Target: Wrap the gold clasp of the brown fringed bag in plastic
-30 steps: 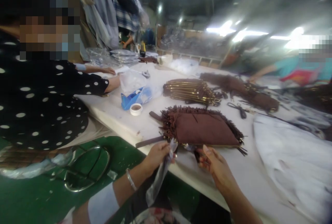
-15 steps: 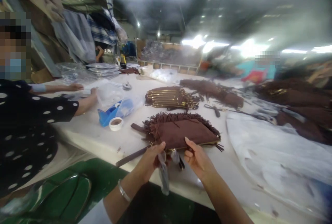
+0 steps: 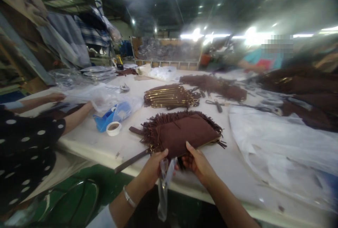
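A brown fringed pouch [image 3: 187, 133] lies at the near side of the white table, its zip edge toward the right. My left hand [image 3: 151, 170] grips its near edge, thumb on top and fingers curled beneath. A clear plastic strip [image 3: 163, 199] hangs down beside those fingers. My right hand [image 3: 199, 164] pinches the same edge a little to the right, thumb on the brown face and the other fingers bent under it. What lies beneath the pouch there is partly hidden. A brown strap [image 3: 132, 161] sticks out to the left.
Beyond the pouch lies a pile of brown pouches with gold zips [image 3: 169, 96]. To the left are a white tape roll [image 3: 113, 128] and a blue tape dispenser [image 3: 112, 115]. White sheeting [image 3: 280, 150] covers the right side. A co-worker's arm [image 3: 76, 117] handles clear plastic at left.
The view has shifted slightly. My right hand's fingers have moved in under the pouch edge, closer to my left hand. The plastic strip hangs lower. The co-worker at left has shifted leftward in view.
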### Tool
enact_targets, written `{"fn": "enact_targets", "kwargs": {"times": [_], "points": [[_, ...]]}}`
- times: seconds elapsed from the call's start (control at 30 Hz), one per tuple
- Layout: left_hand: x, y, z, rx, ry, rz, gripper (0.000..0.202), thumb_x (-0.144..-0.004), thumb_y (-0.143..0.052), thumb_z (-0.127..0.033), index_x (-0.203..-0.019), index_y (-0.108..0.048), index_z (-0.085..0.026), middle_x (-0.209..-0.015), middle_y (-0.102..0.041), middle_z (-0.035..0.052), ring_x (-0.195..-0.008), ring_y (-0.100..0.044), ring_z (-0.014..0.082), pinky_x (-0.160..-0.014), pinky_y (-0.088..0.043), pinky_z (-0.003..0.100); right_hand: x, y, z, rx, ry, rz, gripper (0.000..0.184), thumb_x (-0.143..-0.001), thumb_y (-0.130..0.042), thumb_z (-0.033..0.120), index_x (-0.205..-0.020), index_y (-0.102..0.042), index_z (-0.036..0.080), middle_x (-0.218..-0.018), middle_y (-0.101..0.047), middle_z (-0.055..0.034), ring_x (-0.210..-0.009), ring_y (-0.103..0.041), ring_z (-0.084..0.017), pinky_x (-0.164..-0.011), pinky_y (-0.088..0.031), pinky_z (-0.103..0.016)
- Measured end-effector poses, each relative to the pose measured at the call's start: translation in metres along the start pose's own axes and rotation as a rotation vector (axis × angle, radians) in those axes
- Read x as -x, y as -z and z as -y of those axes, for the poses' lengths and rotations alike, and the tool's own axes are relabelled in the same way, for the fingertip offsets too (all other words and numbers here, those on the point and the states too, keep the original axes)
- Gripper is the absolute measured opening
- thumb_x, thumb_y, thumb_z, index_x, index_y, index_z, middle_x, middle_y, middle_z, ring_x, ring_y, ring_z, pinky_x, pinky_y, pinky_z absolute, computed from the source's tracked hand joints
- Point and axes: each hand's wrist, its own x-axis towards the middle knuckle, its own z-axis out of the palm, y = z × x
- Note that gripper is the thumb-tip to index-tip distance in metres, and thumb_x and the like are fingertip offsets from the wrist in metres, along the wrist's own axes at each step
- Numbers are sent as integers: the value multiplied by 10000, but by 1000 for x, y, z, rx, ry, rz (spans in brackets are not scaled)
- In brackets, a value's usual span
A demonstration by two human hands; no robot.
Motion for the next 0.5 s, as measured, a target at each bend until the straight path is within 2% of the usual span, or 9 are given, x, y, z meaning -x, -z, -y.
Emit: {"fn": "enact_targets", "kwargs": {"times": [0.17,0.33,0.43,0.5], "points": [[0,-2,2,16,-110,-41,461,-804,-671,-539,-946,-677,-100,-745,-682,80,-585,-603,164,-607,-498,262,16,-13,-6,28,27,177,439,-800,-691,511,-1011,-650,128,-915,-707,-104,-722,-672,-177,-647,-568,-304],[0,-3,3,69,-80,-40,452,-817,-669,-520,-964,-672,-93,-760,-678,87,-607,-605,156,-569,-472,233,10,-16,-7,-132,-8,123,393,-796,-705,474,-1018,-631,157,-909,-708,-74,-704,-661,-151,-607,-537,-255],[4,-8,0,121,-82,-23,481,-828,-639,-542,-1020,-661,-102,-810,-693,109,-653,-641,196,-580,-498,267,6,-17,-6,-139,1,102,345,-749,-747,408,-953,-620,161,-822,-704,-49,-631,-642,-148,-536,-509,-249],[10,-15,-4,156,-65,-20,516,-820,-631,-565,-1103,-640,-134,-870,-704,116,-725,-669,239,-595,-521,299,9,-15,-3,-128,43,68,330,-715,-765,359,-933,-621,157,-828,-711,-46,-662,-654,-159,-568,-517,-257]]}}
